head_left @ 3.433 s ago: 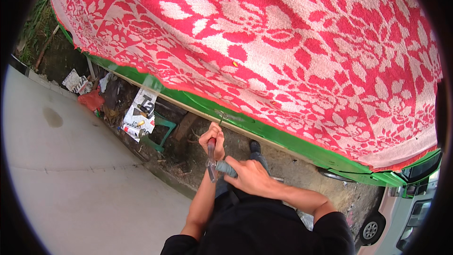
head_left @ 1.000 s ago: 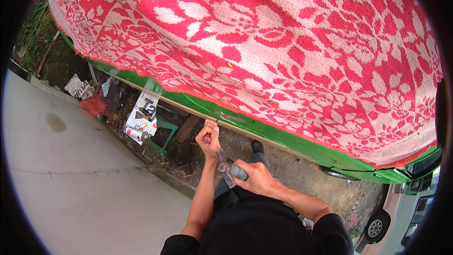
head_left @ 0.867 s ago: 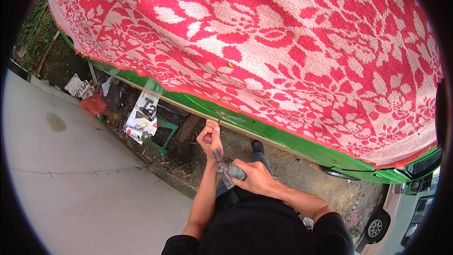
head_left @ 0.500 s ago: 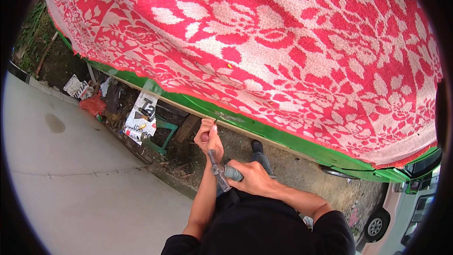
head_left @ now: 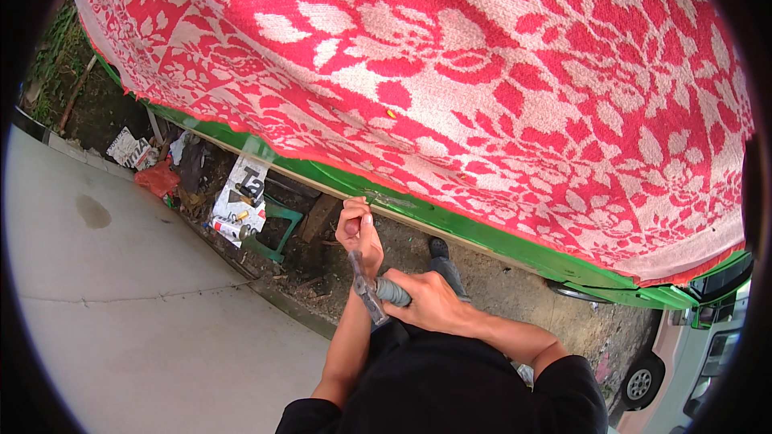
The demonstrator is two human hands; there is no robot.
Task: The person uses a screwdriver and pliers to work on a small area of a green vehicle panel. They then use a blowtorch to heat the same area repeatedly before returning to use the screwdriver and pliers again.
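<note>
My left hand [head_left: 359,233] is closed around a tool with a rounded reddish-brown end [head_left: 352,227]; its kind is hidden by the fingers. Those fingertips are up at the green edge panel [head_left: 450,221], by a scraped grey patch. In my right hand [head_left: 430,299] is a hammer [head_left: 366,289], gripped by its grey-green wrapped handle close to the metal head. The head hangs over my left wrist, just below the reddish-brown end and apart from it.
A red-and-pink floral cloth [head_left: 482,96] covers the large green body ahead. Below its edge lie a green plastic stool [head_left: 277,233], a spray can [head_left: 229,229], a printed white board [head_left: 241,185] and a red bag [head_left: 158,180]. A pale vehicle [head_left: 683,362] stands at right.
The hammer head has shifted slightly left in my right hand. My left hand has moved a little to the right and up along the green edge.
</note>
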